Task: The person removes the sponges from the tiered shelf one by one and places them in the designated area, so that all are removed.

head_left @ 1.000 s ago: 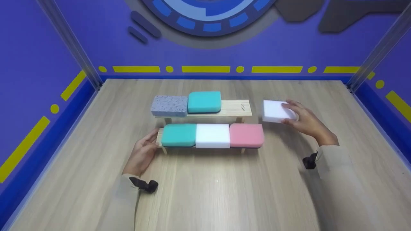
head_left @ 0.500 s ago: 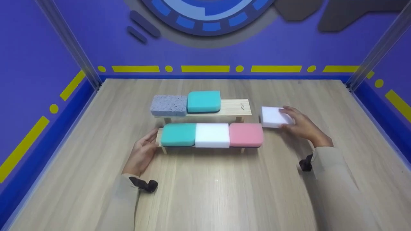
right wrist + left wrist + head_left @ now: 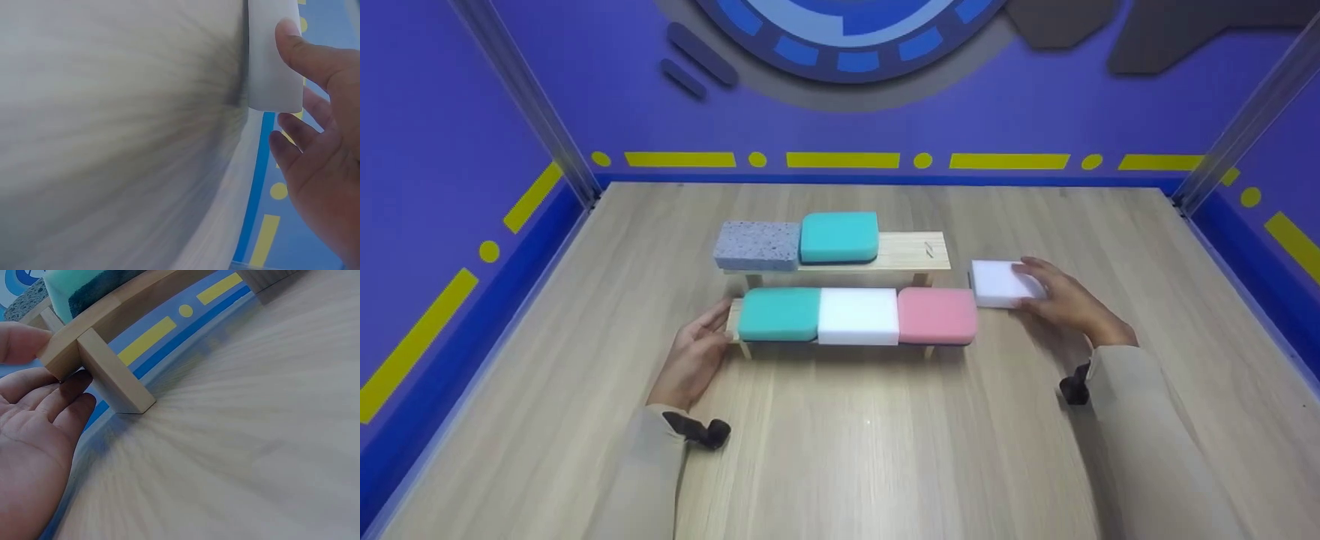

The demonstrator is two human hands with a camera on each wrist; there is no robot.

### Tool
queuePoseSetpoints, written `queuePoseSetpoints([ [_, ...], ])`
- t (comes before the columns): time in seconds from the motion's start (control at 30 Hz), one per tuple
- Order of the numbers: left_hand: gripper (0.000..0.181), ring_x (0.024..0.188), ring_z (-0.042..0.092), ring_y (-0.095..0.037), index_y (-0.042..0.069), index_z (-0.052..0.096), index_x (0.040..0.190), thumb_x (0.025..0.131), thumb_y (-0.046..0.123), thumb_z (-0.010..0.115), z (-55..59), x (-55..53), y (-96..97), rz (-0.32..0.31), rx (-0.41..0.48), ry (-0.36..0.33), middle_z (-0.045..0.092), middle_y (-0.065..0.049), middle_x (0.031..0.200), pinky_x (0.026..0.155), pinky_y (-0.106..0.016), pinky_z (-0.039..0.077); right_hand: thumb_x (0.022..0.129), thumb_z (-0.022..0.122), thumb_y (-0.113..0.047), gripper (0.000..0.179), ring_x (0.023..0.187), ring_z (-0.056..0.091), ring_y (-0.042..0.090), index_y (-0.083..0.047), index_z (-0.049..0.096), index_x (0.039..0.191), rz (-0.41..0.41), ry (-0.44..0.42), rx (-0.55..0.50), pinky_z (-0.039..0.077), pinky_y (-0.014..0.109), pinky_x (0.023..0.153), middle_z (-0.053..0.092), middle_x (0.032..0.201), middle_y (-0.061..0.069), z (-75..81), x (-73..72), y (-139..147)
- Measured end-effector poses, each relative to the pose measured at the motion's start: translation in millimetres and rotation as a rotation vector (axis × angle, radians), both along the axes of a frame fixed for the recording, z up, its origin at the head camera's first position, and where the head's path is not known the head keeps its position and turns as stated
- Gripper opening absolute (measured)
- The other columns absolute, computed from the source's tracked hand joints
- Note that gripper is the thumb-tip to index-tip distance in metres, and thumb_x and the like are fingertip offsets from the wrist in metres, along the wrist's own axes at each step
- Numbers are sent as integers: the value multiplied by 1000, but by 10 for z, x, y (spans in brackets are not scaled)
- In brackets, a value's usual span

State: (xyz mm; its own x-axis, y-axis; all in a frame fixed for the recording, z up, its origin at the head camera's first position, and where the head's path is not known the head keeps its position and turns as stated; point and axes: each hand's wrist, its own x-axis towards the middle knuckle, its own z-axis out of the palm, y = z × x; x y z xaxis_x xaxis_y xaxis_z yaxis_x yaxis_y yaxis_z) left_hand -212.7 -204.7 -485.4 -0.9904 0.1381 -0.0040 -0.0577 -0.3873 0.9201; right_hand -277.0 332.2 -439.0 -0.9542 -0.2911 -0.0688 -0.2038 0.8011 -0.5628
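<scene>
My left hand (image 3: 690,360) pinches the left end of the front wooden stand (image 3: 734,319). In the left wrist view the thumb lies over its board (image 3: 70,346) and the fingers are curled beneath. On this stand sit a green sponge (image 3: 779,313), a white sponge (image 3: 858,316) and a pink sponge (image 3: 937,316), side by side. My right hand (image 3: 1065,300) grips a second white sponge (image 3: 1003,283) by its right end, off to the right of both stands. In the right wrist view the thumb presses one face of that white sponge (image 3: 273,62).
Behind stands another wooden stand (image 3: 911,251), with a speckled grey sponge (image 3: 757,245) and a turquoise sponge (image 3: 838,237) on it; bare board shows at its right end. Blue walls (image 3: 885,127) border the wooden table (image 3: 840,450) at the back and sides.
My right hand has brought its white sponge nearer to me, down alongside the pink sponge. The left hand and both stands stay where they were.
</scene>
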Motion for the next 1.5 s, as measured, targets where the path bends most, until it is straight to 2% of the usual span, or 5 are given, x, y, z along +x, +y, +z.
queuePoseSetpoints([
  [0.23, 64, 134, 41, -16, -10, 20, 148, 87, -14, 40, 0, 0, 6, 8, -8, -5, 23, -23, 156, 100, -19, 44, 92, 64, -17, 65, 141, 20, 50, 1, 34, 147, -11, -23, -4, 19, 64, 112, 20, 155, 28, -16, 29, 13],
  [0.47, 65, 144, 24, -30, -10, 19, 148, 86, -16, 38, 6, 14, 8, 5, 4, -8, 21, -22, 157, 100, -17, 44, 93, 63, -21, 67, 143, 16, 49, -3, 31, 149, -26, -51, -8, 17, 65, 113, 15, 158, 25, -35, 33, 32],
  [0.63, 64, 142, 28, -28, -11, 19, 148, 87, -14, 40, 15, 19, 13, -1, -20, -2, 21, -25, 156, 99, -18, 44, 91, 65, -21, 68, 143, 16, 49, 1, 33, 147, -24, -33, -27, 18, 63, 113, 17, 157, 26, -28, 51, 25],
  [0.87, 64, 145, 20, -33, -12, 18, 148, 87, -15, 40, 5, 10, 15, 5, -6, 0, 19, -26, 156, 98, -16, 45, 91, 66, -19, 68, 144, 15, 47, 1, 33, 147, -40, -39, -55, 16, 62, 114, 16, 158, 24, -13, 52, 16],
  [1.5, 65, 145, 21, -32, -10, 17, 149, 87, -14, 39, 7, 8, 1, 1, 5, -17, 19, -23, 157, 99, -16, 44, 90, 67, -17, 73, 144, 14, 46, -2, 28, 150, -80, -23, -77, 17, 62, 114, 17, 158, 23, -13, 67, 73],
])
